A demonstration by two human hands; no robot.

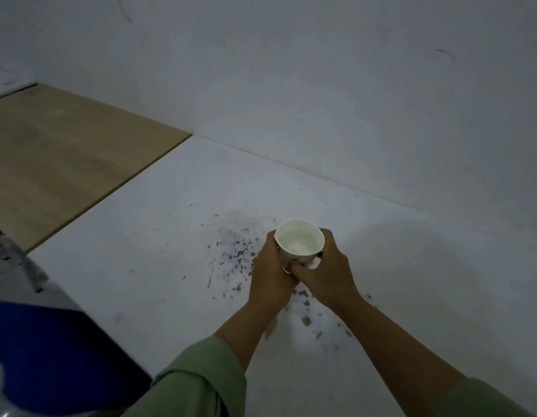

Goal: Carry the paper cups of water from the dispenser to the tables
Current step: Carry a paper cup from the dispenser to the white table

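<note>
A white paper cup (299, 240) with water in it is held upright over a white table (147, 266). My left hand (271, 272) wraps its left side and my right hand (327, 267) wraps its right side and bottom. Whether the cup's base touches the table I cannot tell, since my fingers hide it. Both forearms reach in from the bottom, with green sleeves pushed up.
A wooden tabletop (59, 164) adjoins the white one at the left. A white wall (321, 85) runs behind both. Dark flecks (237, 251) mark the white surface around the cup. A blue object (50, 350) and grey clutter sit at the lower left.
</note>
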